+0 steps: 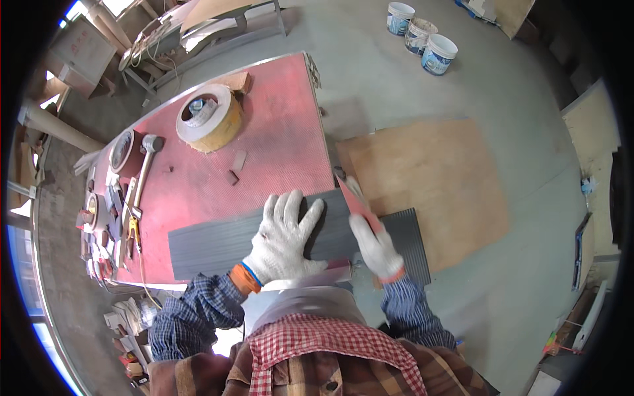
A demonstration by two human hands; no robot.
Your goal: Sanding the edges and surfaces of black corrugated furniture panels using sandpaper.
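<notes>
the dark panel (205, 247) under my hands is long, flat and near-black, with fine grooves running along its length and plainer ribs at its right end. it lies along the near edge of the bench (277, 99), and its right end sticks out past the bench's right edge. the red strip (358, 206) i hold is thin and flat, pinkish red with a smooth-looking face, narrowing toward its far end; it stands tilted over the panel near the bench's right edge, though i cannot tell whether it touches.

the bench top is red and finely textured. toward its far edge sits a wide roll (221, 135) with a yellowish side and smaller things inside its ring. nearer the left edge lie a brown roll (124, 153), a hammer (146, 168) with a pale handle and a tool with yellow handles (134, 231). a small dark chip (232, 177) rests mid-bench. on the floor beyond the right edge is a brown sheet (449, 185).

my left hand (282, 237), in a white knit glove, lies palm down on the panel, fingers spread toward the far edge, thumb out to the right. my right hand (378, 249), gloved alike, has its grip closed around the strip's near part, forearm coming up from below.
</notes>
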